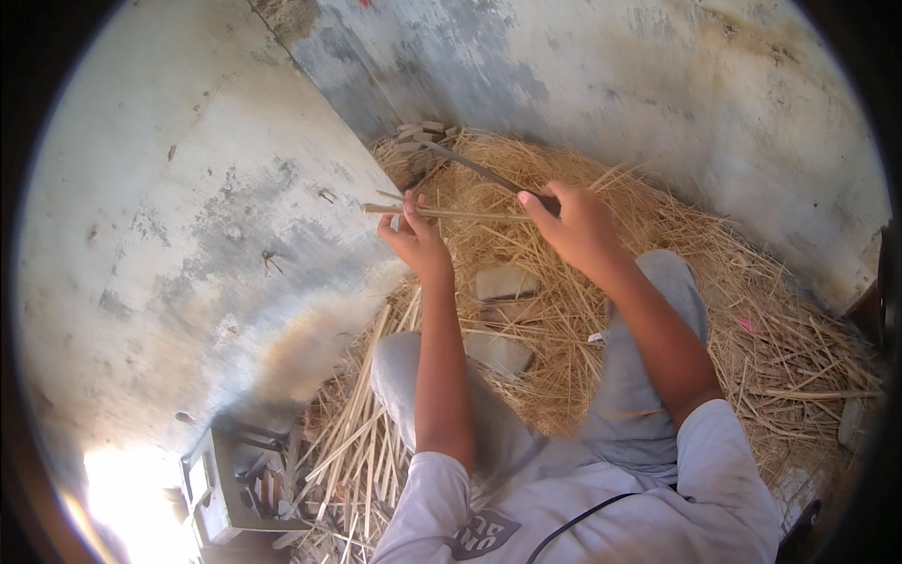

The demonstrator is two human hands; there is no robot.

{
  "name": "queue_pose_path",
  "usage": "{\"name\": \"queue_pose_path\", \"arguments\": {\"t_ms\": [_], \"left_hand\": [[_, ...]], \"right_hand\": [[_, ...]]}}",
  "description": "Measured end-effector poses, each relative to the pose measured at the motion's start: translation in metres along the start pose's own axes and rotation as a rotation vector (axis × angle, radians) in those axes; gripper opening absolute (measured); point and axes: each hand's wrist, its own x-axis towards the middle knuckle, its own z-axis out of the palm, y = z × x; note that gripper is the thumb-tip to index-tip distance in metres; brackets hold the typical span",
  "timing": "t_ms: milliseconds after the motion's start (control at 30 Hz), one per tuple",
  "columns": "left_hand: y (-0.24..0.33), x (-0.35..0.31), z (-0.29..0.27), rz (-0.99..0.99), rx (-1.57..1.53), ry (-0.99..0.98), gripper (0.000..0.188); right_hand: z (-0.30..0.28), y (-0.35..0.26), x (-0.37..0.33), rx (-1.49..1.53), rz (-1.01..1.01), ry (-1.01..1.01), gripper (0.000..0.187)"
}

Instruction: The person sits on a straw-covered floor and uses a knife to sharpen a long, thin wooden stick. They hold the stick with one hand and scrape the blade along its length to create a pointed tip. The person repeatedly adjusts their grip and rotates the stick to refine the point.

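In front of me my left hand [415,237] pinches a thin, pale bamboo strip [474,215] close to its left end. The strip lies nearly level and runs right, toward my other hand. My right hand [575,224] is closed round the handle of a long, narrow dark knife [481,169]. Its blade slants up and to the left, above the strip. Whether the right fingers also touch the strip's far end, I cannot tell. Loose straw-coloured shavings [564,348] cover the floor below both hands.
Stained pale walls [235,197] meet in a corner ahead. Bricks [505,282] lie between my legs, and more rubble [421,133] sits in the corner. A pile of split strips [362,451] is at my left, beside a grey box-like frame [221,489]. Thin sticks [799,367] heap up at right.
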Motion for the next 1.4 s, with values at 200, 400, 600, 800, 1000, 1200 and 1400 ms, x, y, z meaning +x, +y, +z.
{"name": "queue_pose_path", "arguments": {"t_ms": [200,400,600,800,1000,1200,1400], "left_hand": [[0.013,-0.015,0.005,0.171,0.081,-0.045,0.024],[0.040,-0.030,0.012,0.271,0.453,-0.098,0.025],[0.035,-0.033,0.012,0.300,0.133,-0.103,0.025],[0.063,-0.040,-0.002,0.463,0.380,-0.037,0.023],[0.092,-0.036,-0.026,0.463,0.478,-0.079,0.026],[0.097,-0.026,-0.039,0.564,0.485,-0.040,0.018],[0.092,-0.024,-0.052,0.551,0.447,-0.070,0.016]], "right_hand": [[0.017,-0.030,-0.012,0.328,-0.367,0.116,0.033],[0.025,-0.024,-0.012,0.267,-0.533,0.274,0.030],[0.023,-0.020,-0.008,0.114,-0.350,0.113,0.030],[0.028,-0.018,-0.008,0.042,-0.390,0.189,0.031],[0.039,-0.021,-0.009,-0.057,-0.299,0.108,0.037],[0.055,-0.035,-0.016,-0.085,-0.350,0.077,0.039],[0.092,-0.019,-0.006,-0.150,-0.475,0.055,0.033]]}}
